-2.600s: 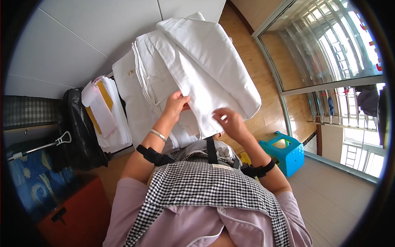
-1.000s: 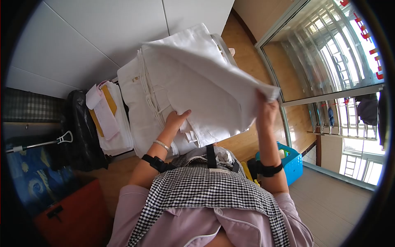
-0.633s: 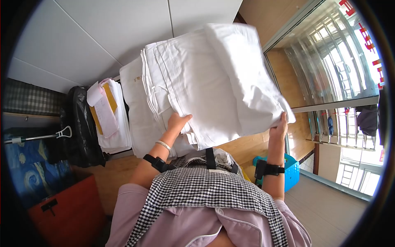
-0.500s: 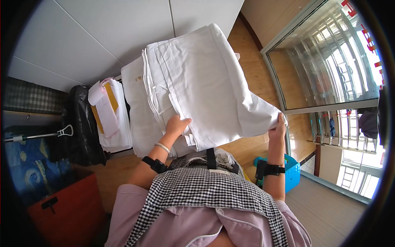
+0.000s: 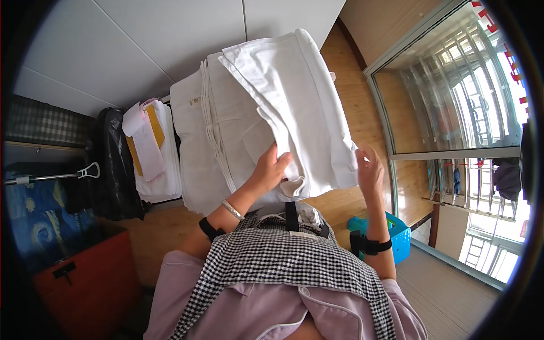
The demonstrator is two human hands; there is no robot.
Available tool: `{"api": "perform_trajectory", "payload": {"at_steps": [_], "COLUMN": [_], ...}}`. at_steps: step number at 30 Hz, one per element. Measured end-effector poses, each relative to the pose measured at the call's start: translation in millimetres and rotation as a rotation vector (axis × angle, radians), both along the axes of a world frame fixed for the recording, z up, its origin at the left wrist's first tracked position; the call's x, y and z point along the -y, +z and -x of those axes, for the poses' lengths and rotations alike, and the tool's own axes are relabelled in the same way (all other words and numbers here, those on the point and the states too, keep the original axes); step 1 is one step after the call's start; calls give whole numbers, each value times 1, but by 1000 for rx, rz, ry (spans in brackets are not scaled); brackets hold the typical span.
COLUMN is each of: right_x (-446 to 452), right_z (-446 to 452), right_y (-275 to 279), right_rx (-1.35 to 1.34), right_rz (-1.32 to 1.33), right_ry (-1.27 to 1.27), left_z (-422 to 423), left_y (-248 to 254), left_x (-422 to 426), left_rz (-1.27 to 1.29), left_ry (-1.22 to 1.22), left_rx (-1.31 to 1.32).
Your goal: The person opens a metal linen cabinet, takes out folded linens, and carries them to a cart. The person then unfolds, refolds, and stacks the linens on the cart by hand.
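Observation:
A large folded white cloth (image 5: 309,107) lies on a stack of white fabric (image 5: 190,130). My left hand (image 5: 271,170) pinches the cloth's near left edge between thumb and fingers, and the layers there are lifted and bunched toward the right. At the cloth's right edge is my right hand (image 5: 369,167), its fingers bent near the corner; whether it grips any fabric is hard to make out. White cord-like folds run down the stack, left of the lifted edge.
Left of the stack sit white cloths with pink and yellow papers (image 5: 145,141), then a black plastic bag (image 5: 113,170). A metal rod (image 5: 51,177) and red box (image 5: 90,283) are farther left. A blue stool (image 5: 399,238) stands right, near a glass door (image 5: 442,154).
My left hand has moved right with the cloth's left edge, folding it over. The right hand has shifted slightly left and up, and the stretched right corner has drawn in.

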State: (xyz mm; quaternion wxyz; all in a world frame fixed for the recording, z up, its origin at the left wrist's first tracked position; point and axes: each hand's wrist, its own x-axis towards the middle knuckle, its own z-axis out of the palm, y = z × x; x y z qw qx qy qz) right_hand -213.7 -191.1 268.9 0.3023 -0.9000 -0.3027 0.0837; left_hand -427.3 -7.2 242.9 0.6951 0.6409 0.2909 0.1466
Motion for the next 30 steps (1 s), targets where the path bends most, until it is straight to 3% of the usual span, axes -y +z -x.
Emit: {"api": "perform_trajectory", "payload": {"at_steps": [1, 3, 5, 7, 9, 11, 13, 16, 17, 18, 21, 24, 27, 29, 30], "right_x": [-24, -58, -87, -102, -108, -107, -99, -82, -75, -68, -55, -22, -9, -9, -14], "right_z": [19, 43, 55, 56, 51, 45, 37, 17, 6, -2, -12, -35, -36, -22, -10], "right_y": [23, 39, 49, 37, 16, -3, -11, -17, -20, -25, -14, -33, -27, -17, -9], "right_rx": [-252, -217, -210, 117, 262, 239, 214, -107, -194, -486, -776, -858, -638, -558, -353], "right_rz": [-168, -266, -213, -15, 124, 167, 217, -173, -289, -507, -809, -836, -627, -574, -504], "right_ry": [42, 204, 275, 361, 401, 378, 357, 33, -28, -130, -388, -514, -614, -558, -400], "left_z": [-7, -19, -26, -30, -29, -22, -16, 1, 6, 9, 14, 11, 7, 0, -4], "left_y": [16, 20, 22, 13, -5, -12, -29, -24, -23, -23, -33, -33, -47, -60, -68], "left_x": [5, 20, 33, 47, 53, 51, 51, 34, 26, 16, 0, -6, -5, 7, 17], "left_rz": [-15, -240, -242, -249, -235, -179, 30, 188, 194, 271, 447, 573, 654, 440, 355], "left_ry": [-37, -23, -110, -132, -343, -364, -445, -315, -312, -225, -40, 73, -43, -300, -344], "left_rx": [-50, 46, 6, -44, -281, -245, -13, -138, -138, -129, -45, -32, -114, -209, -195]}}
